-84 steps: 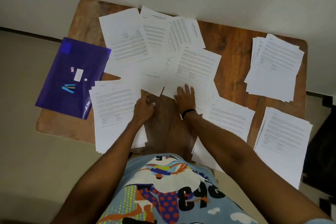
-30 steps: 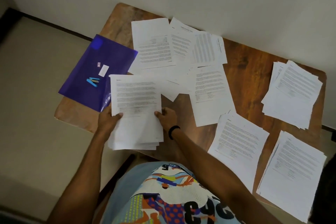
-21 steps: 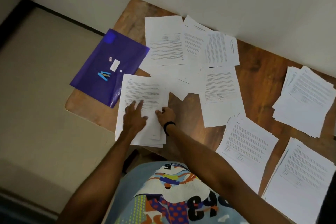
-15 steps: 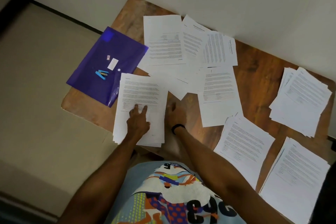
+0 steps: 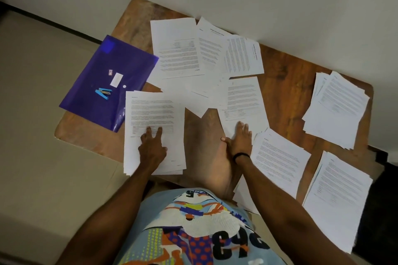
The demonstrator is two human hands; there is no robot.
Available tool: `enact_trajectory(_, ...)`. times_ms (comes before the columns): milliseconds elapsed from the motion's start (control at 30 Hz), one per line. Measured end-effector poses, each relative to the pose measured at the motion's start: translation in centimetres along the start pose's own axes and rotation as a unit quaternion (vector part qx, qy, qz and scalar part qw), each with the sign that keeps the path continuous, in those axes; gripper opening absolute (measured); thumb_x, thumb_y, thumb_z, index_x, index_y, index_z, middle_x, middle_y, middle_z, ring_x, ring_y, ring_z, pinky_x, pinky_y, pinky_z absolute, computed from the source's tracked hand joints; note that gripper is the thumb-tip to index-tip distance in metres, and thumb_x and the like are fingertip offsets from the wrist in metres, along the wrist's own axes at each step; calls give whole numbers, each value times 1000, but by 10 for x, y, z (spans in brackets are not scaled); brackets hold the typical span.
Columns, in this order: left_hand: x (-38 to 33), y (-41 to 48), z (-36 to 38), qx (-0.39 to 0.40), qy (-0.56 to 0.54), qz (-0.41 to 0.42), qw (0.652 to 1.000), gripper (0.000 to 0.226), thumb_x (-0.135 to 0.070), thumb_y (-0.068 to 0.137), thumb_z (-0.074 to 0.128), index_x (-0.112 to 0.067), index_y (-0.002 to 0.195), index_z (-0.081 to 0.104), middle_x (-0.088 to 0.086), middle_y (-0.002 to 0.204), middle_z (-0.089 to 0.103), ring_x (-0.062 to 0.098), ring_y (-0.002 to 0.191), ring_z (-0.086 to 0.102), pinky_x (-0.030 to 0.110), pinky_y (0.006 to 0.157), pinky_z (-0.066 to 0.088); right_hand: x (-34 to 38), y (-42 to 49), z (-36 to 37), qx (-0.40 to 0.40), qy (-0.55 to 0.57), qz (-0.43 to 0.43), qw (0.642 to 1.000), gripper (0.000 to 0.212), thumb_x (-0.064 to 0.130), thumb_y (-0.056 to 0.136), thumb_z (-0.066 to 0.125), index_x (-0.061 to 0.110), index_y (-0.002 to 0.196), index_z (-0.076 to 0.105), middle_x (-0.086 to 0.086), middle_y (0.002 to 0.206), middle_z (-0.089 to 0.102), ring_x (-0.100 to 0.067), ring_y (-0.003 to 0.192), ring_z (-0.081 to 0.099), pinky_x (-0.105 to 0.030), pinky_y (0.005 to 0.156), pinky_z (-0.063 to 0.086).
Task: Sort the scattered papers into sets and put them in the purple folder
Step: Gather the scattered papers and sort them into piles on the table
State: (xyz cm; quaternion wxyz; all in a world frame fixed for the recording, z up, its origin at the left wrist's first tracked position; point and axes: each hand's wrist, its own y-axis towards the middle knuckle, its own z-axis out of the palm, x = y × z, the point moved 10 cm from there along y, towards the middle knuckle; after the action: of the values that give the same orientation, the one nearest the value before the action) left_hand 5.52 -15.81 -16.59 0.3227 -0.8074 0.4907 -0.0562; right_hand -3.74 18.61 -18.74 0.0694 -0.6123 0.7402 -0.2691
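1. The left hand [image 5: 151,146] is pressing flat on the near-left stack [image 5: 155,112], fingers straight and slightly apart, holding nothing.
2. The right hand [image 5: 239,139] is resting flat on the near end of a single sheet [image 5: 243,99], fingers straight and close together, thumb sticking out left. A black band [image 5: 241,155] is sitting on that wrist.
3. The purple folder [image 5: 120,64] is lying at the table's [image 5: 282,66] far-left corner, hanging over the left edge. The left stack's far corner is overlapping its right edge.
4. A blue stapler [image 5: 103,93] is lying on the folder, with a white label [image 5: 116,80] and a small sticker [image 5: 110,72] just beyond it.
5. Loose sheets [image 5: 178,49] are overlapping each other along the far side, between the folder and the bare wood.
6. Three more stacks are waiting on the right: one [image 5: 277,157] just beside the right wrist, one [image 5: 336,109] far right, one [image 5: 338,196] near right, hanging off the near edge.
7. Writing: every page is showing printed text, too small to read. The label is looking blank. The shirt [image 5: 193,228] is showing large dark digits, but I cannot tell them for sure.
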Motion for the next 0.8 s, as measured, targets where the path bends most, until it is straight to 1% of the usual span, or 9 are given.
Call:
enact_trajectory(133, 2, 1, 2, 5, -2, -4, 1000, 83, -36, 91, 68, -29, 157, 18, 7, 166, 9, 34, 150, 15, 56, 115, 28, 7, -14, 2, -41, 21, -6, 999, 55, 36, 102, 51, 14, 151, 37, -15, 155, 37, -37, 143, 32, -49, 118, 30)
enact_trajectory(200, 2, 1, 3, 8, -4, -4, 1000, 83, -37, 91, 68, -29, 157, 18, 7, 166, 8, 34, 150, 15, 56, 116, 27, 13, -22, -14, -103, 47, -19, 993, 38, 13, 98, 47, 9, 134, 56, -18, 130, 60, -38, 122, 51, -47, 108, 40)
enact_trajectory(267, 2, 1, 2, 10, -6, -3, 1000, 83, -37, 91, 68, -29, 157, 18, 7, 166, 8, 34, 150, 14, 57, 116, 26, 16, -28, -38, -159, 93, -6, 983, 32, 5, 91, 48, 5, 119, 65, -19, 107, 68, -38, 101, 60, -45, 94, 47)
enact_trajectory(400, 2, 1, 0, 19, -28, -12, 999, 80, -35, 92, 67, -29, 156, 20, 7, 165, 9, 34, 150, 13, 57, 116, 25, 41, -31, -73, -139, 93, 1, 986, 24, 6, 92, 52, 8, 112, 64, -17, 98, 72, -39, 87, 66, -43, 79, 53)
enact_trajectory(567, -5, 3, -17, -36, -133, -15, 990, 66, -33, 92, 68, -21, 150, 38, 11, 158, 30, 35, 144, 28, 54, 116, 29, 99, -57, -85, -38, -20, -44, 998, 29, 13, 98, 46, 9, 125, 53, -14, 108, 68, -32, 96, 66, -40, 85, 52)
enact_trajectory(633, -16, 3, -27, -35, -253, -17, 967, 58, -42, 93, 66, -19, 142, 48, 9, 150, 46, 33, 136, 44, 51, 113, 37, 120, -80, -82, -8, -37, -65, 997, 30, 16, 101, 44, 11, 129, 52, -12, 113, 67, -30, 101, 64, -39, 90, 50)
enact_trajectory(667, -24, 1, -29, -1, -334, -32, 942, 57, -51, 92, 62, -21, 139, 50, 7, 145, 52, 31, 131, 51, 50, 109, 43, 130, -92, -79, 3, -46, -79, 996, 30, 18, 103, 43, 11, 130, 52, -11, 115, 67, -29, 103, 64, -37, 92, 49)
enact_trajectory(767, -59, -17, -24, 168, -536, -91, 822, 66, -74, 84, 52, -26, 129, 55, 3, 124, 66, 28, 109, 67, 45, 89, 58, 160, -128, -60, 37, -39, -130, 990, 33, 27, 105, 43, 13, 134, 50, -9, 122, 65, -26, 109, 63, -35, 100, 49)
enact_trajectory(800, -70, -22, -26, 195, -552, -86, 806, 62, -75, 83, 53, -28, 123, 57, 2, 119, 67, 28, 106, 68, 45, 85, 59, 168, -139, -49, 55, -32, -146, 987, 34, 30, 106, 44, 14, 136, 49, -8, 126, 64, -26, 111, 63, -35, 103, 48)
